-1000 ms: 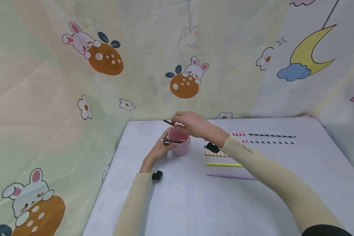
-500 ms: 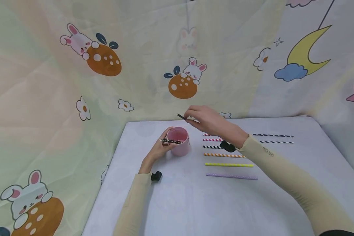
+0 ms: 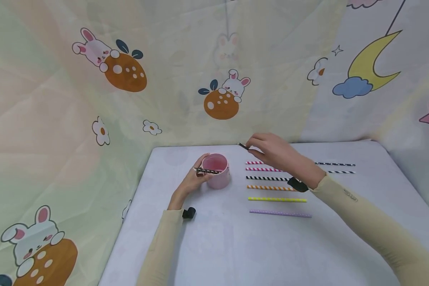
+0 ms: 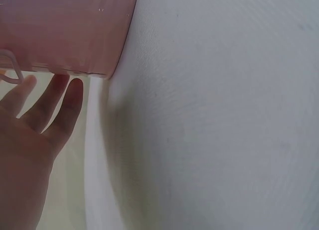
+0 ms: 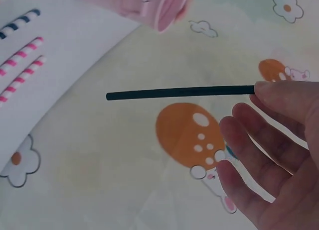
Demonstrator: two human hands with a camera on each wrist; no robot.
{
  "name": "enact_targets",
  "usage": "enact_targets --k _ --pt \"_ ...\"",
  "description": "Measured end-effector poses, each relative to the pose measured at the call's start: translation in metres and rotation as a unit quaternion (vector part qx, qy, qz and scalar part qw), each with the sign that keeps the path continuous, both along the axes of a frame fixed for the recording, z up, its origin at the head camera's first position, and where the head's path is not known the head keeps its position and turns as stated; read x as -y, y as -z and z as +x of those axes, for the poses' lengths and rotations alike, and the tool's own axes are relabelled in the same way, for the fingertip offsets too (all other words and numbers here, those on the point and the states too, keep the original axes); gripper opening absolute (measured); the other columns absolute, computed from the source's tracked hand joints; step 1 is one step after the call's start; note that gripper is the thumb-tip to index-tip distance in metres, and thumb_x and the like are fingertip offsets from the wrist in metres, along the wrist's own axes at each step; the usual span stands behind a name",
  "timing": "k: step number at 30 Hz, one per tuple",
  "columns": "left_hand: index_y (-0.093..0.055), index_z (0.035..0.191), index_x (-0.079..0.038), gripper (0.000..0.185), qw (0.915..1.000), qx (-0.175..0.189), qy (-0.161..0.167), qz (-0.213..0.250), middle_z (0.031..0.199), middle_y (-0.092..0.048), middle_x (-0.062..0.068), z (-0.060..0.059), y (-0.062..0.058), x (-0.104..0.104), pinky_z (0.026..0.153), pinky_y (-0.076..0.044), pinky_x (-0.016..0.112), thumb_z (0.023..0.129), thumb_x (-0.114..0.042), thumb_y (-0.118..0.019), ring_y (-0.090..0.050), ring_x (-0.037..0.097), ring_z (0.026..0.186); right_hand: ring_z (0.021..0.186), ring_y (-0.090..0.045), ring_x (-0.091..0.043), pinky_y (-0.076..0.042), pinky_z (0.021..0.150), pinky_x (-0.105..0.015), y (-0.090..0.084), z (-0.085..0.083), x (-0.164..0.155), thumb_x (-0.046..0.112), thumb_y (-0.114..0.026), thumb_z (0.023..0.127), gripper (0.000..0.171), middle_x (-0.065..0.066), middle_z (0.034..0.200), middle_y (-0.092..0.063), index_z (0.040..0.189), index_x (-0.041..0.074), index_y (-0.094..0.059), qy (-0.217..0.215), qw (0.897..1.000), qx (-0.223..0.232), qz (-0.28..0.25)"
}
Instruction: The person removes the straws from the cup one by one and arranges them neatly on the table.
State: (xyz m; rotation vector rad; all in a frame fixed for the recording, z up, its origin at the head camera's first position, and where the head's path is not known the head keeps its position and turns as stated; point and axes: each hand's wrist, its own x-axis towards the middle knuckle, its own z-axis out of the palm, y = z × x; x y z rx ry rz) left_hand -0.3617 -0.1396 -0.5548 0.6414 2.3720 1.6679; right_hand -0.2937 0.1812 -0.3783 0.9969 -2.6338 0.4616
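A pink cup stands on the white table. My left hand holds its left side, fingers against the wall; the cup fills the top of the left wrist view. A black dotted straw lies across the rim by those fingers. My right hand hovers right of the cup, over the far end of a row of straws, and pinches a dark straw. In the right wrist view the dark straw juts left from my fingertips.
Paper straws lie in a row right of the cup: pink-white, pink, black-white, orange, yellow, purple. Two black-white ends show farther right. A cartoon-print cloth hangs behind the table.
My right hand has carried the dark straw from above the cup rightwards to above the row of straws. The left hand and cup have stayed put.
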Motion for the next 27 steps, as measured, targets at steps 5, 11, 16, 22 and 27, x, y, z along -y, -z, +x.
enact_targets --k 5,11,16,22,27 --pt "-0.033 0.154 -0.038 0.081 1.0000 0.003 0.000 0.002 0.132 -0.054 0.010 0.000 0.000 0.000 0.088 -0.042 0.033 0.089 -0.015 -0.076 -0.049 0.019 0.102 0.088 -0.067 -0.022 -0.057 0.081 -0.038 0.012 0.003 -0.019 0.009 -0.076 0.088 0.017 -0.005 0.099 -0.070 0.105 0.008 -0.072 0.013 1.000 -0.016 0.022" --pt "-0.032 0.156 -0.034 0.081 1.0000 -0.002 0.004 0.003 0.134 -0.054 0.013 -0.001 0.000 0.000 0.088 -0.043 0.032 0.090 -0.015 -0.076 -0.049 0.020 0.102 0.079 -0.065 -0.022 -0.056 0.072 -0.036 0.023 0.008 -0.043 0.005 -0.079 0.085 0.016 -0.007 0.095 -0.069 0.099 0.006 -0.072 0.026 0.997 -0.044 0.055" --pt "-0.029 0.158 -0.032 0.082 0.9999 0.006 0.007 -0.006 0.134 -0.052 0.017 -0.003 0.000 0.000 0.088 -0.043 0.031 0.091 -0.014 -0.074 -0.048 0.020 0.102 0.080 -0.064 -0.022 -0.055 0.073 -0.038 0.028 0.014 -0.061 0.007 -0.079 0.085 0.016 -0.006 0.092 -0.067 0.100 0.008 -0.072 0.070 0.991 -0.018 0.113" --pt "-0.027 0.159 -0.024 0.085 0.9997 0.022 0.008 -0.012 0.147 -0.046 0.017 -0.004 -0.001 0.002 0.090 -0.044 0.031 0.090 -0.013 -0.075 -0.048 0.019 0.109 0.081 -0.065 -0.024 -0.055 0.074 -0.041 0.039 0.019 -0.079 0.008 -0.079 0.085 0.016 -0.007 0.090 -0.068 0.098 0.008 -0.071 0.106 0.978 -0.013 0.180" --pt "-0.028 0.159 -0.028 0.084 0.9998 0.017 0.003 -0.011 0.140 -0.049 0.016 -0.003 0.000 0.000 0.089 -0.043 0.031 0.091 -0.014 -0.075 -0.048 0.019 0.104 0.079 -0.065 -0.024 -0.055 0.072 -0.042 0.052 0.022 -0.098 0.008 -0.080 0.084 0.018 -0.008 0.089 -0.068 0.099 0.007 -0.071 0.137 0.966 0.024 0.219"
